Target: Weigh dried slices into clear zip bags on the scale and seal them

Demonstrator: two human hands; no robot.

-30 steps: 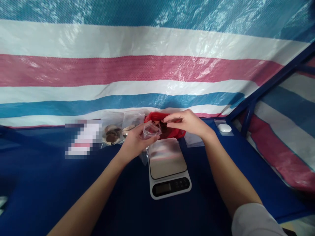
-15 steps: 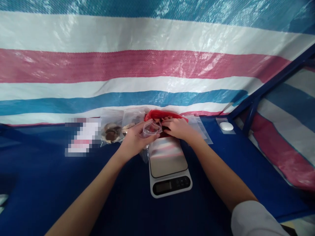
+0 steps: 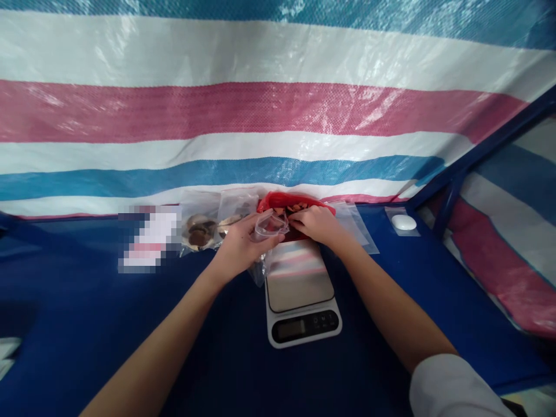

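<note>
A blue table [image 3: 78, 307] stands against a striped tarp [image 3: 217, 110], with a blue frame [image 3: 486, 149] at right. Along its back, left to right, are two clear bags [image 3: 198, 231] of brown-and-pale pieces, an open red bag [image 3: 278, 200] of brown pieces behind a scale [image 3: 299, 289], and a flat pouch [image 3: 360, 231]. The left hand [image 3: 238, 243] curls round a small plastic bag's [image 3: 271, 227] gaping mouth; the right hand's [image 3: 319, 223] bent fingers reach into the red bag, their grip hidden.
</note>
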